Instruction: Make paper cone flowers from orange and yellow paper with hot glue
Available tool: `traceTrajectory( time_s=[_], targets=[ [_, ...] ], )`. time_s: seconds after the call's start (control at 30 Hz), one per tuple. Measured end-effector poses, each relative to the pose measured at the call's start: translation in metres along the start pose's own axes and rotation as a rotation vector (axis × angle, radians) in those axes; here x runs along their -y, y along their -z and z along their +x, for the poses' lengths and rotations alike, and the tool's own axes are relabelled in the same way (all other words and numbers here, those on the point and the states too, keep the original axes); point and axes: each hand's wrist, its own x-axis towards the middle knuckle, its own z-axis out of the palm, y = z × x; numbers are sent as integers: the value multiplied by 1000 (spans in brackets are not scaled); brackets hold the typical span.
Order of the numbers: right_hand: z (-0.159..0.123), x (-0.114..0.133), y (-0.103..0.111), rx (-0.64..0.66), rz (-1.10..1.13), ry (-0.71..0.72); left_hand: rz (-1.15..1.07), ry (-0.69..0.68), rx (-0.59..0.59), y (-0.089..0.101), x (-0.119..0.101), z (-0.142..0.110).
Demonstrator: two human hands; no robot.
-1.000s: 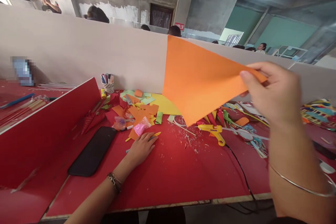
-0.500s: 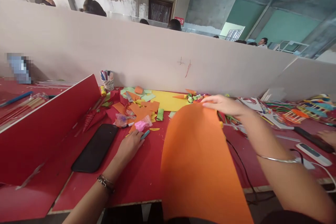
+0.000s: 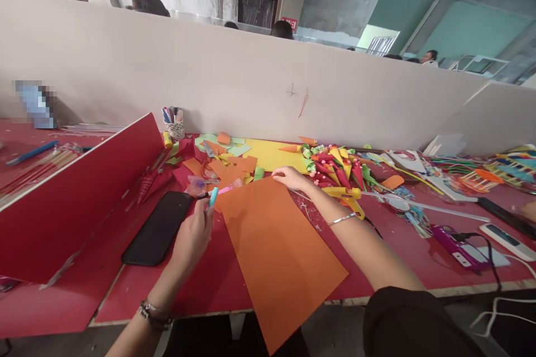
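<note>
My right hand (image 3: 292, 178) pinches the top edge of a large orange sheet of paper (image 3: 285, 259), which hangs partly over the table's front edge. Closed around a small light-blue tool (image 3: 213, 197) is my left hand (image 3: 193, 234), raised just left of the sheet's upper corner. The tool's kind cannot be made out, since the fingers cover most of it. Beyond the sheet's upper left lie orange paper scraps (image 3: 234, 168). A yellow glue gun (image 3: 343, 193) rests beside my right forearm.
A black phone (image 3: 158, 228) lies left of my left hand, near an upright red board (image 3: 79, 206). At the back are a pen cup (image 3: 175, 127), yellow paper (image 3: 268, 154) and rolled paper cones (image 3: 341, 167). A purple power strip (image 3: 460, 248) with cables sits right.
The orange sheet has swung left and lies flatter, with my right hand moving left along with it. My left hand has lifted the light-blue tool from beside the pink packet.
</note>
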Motion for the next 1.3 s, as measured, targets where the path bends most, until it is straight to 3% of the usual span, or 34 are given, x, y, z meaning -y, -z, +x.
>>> traceTrajectory(
  time_s=[0.13,0.23,0.27,0.33,0.37,0.4,0.43,0.57,0.7,0.77,0.87,1.0,1.07,1.13,1.23,1.3],
  targets=[
    [-4,21,-2,-166,-10,22,-253,28,70,2,-24,-17],
    [-36,41,4,-180,59,76,-389,-33,253,4,-40,-29],
    [-51,48,4,-56,200,132,-442,-52,332,5,-44,-33],
    [-84,63,-2,354,516,229,-534,-71,487,4,-50,-41],
    [-101,70,-9,491,628,252,-560,-77,559,3,-52,-45],
    [-116,76,-18,517,701,250,-570,-80,617,1,-54,-49],
    [-129,81,-28,472,716,226,-566,-82,659,-1,-56,-53],
    [-157,90,-65,97,778,-8,-488,-118,695,-2,-63,-64],
    [-165,93,-76,72,855,-30,-322,-235,755,5,-61,-66],
    [-169,100,-77,48,809,15,-180,-358,715,7,-57,-65],
    [-171,112,-76,-62,731,59,-1,-561,541,7,-53,-67],
    [-168,117,-72,-31,881,87,10,-629,505,7,-54,-72],
    [-167,112,-68,14,978,82,13,-597,519,12,-45,-68],
    [-168,104,-64,-18,1074,48,28,-497,488,23,-24,-57],
    [-170,89,-61,-176,1162,-33,136,-208,205,52,32,-35],
    [-173,79,-60,-277,1145,-67,221,-106,128,74,72,-26]
  ],
)
